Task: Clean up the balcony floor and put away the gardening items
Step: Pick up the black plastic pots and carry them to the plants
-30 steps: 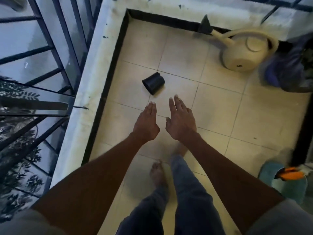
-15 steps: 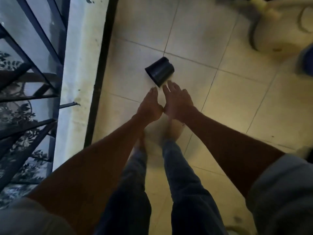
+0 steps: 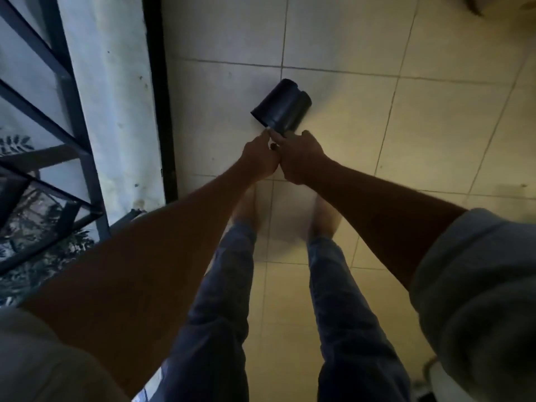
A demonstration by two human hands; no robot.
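I see the black plant pot (image 3: 280, 105) lying on its side on the cream floor tiles (image 3: 342, 117), mouth turned toward me, near the white ledge (image 3: 116, 91) and dark railing (image 3: 69, 91). Its inside is hidden, so I cannot tell what it holds. My left hand (image 3: 259, 158) and right hand (image 3: 300, 158) touch each other, fingers curled, both pinching the pot's near rim.

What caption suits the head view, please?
Both hands, left hand and right hand, reach the tipped black plastic flowerpot on the tiled floor.
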